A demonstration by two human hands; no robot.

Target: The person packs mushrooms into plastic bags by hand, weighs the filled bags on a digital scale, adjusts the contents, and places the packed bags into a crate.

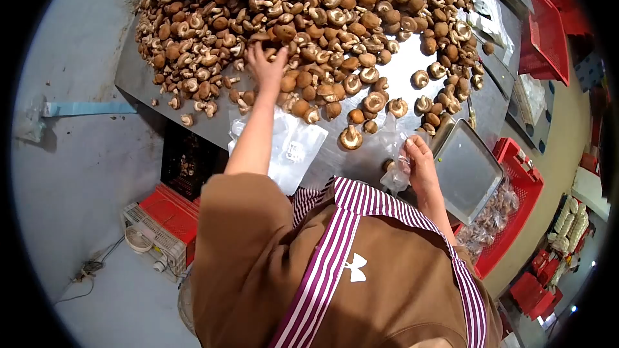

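Note:
A big heap of brown shiitake mushrooms (309, 16) covers the far part of the metal table (213, 122). My left hand (265, 69) reaches into its near edge, thumb and fingers apart around mushrooms there; no firm grip on one shows. My right hand (421, 164) pinches the edge of a clear plastic bag (394, 151), which hangs crumpled over the near side of the table. A mushroom appears to be in or behind the bag. Beneath my left forearm lies a stack of flat clear bags (296, 154) with a small printed label.
A metal tray (467, 171) sits right of my right hand. Beyond it, a red crate (523, 203) holds bagged mushrooms (493, 219). Another red crate (543, 38) stands at upper right. A red basket and a pale appliance (151, 232) are on the floor at left.

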